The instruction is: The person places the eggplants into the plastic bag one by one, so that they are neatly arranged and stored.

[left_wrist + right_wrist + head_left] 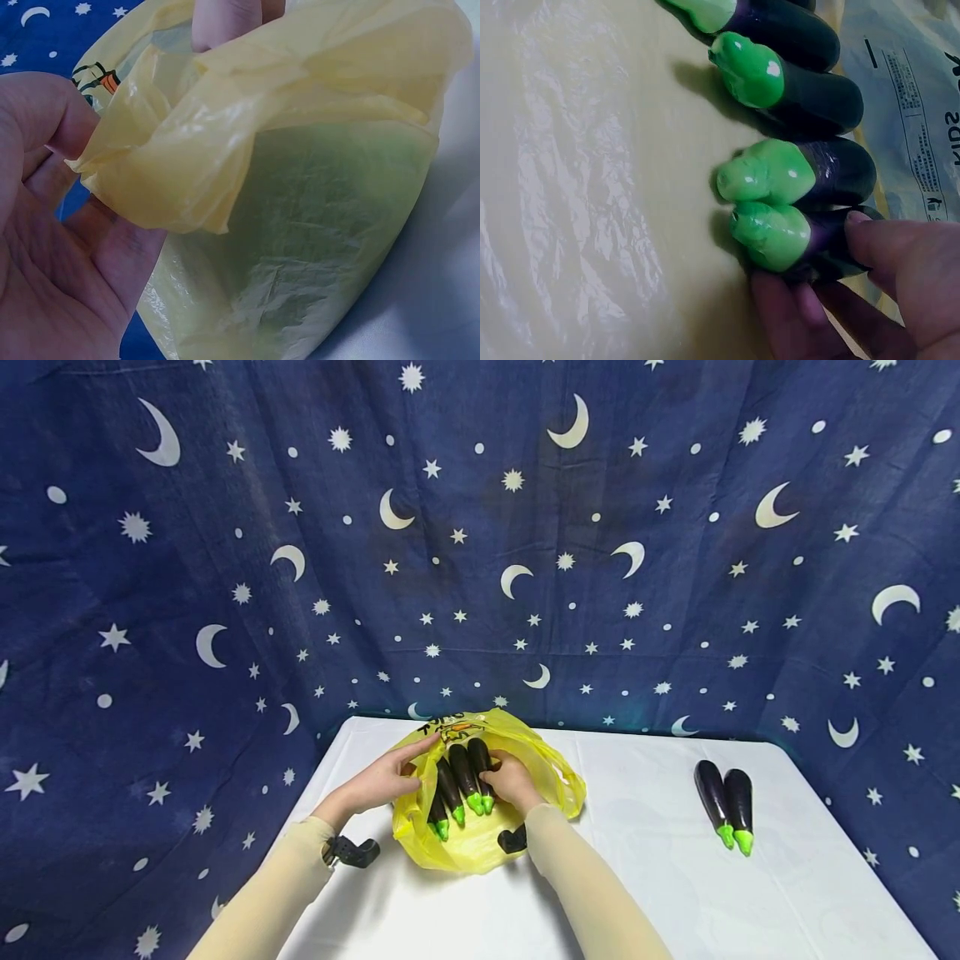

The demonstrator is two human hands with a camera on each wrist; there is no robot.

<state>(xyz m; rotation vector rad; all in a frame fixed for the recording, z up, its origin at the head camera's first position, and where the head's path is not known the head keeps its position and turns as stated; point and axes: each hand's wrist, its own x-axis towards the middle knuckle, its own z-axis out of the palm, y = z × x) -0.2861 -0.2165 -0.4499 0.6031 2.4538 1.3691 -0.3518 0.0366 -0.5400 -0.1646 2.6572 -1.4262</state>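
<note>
The left hand (381, 779) had its grip on the rim of a yellow plastic bag (480, 852), which lay open on the white bench (637, 877), by the far edge and toward the far left corner. The right hand (513, 779) reached inside, its grip closed, thumb and fingers pinching the rightmost eggplant (477, 754). At least three more eggplants (462, 768) lay beside that one in a row within the bag, green caps toward the near edge. Near the bench's right edge, below the far right corner, two other eggplants (738, 797) lay side by side, touching, their caps also toward the near edge.
</note>
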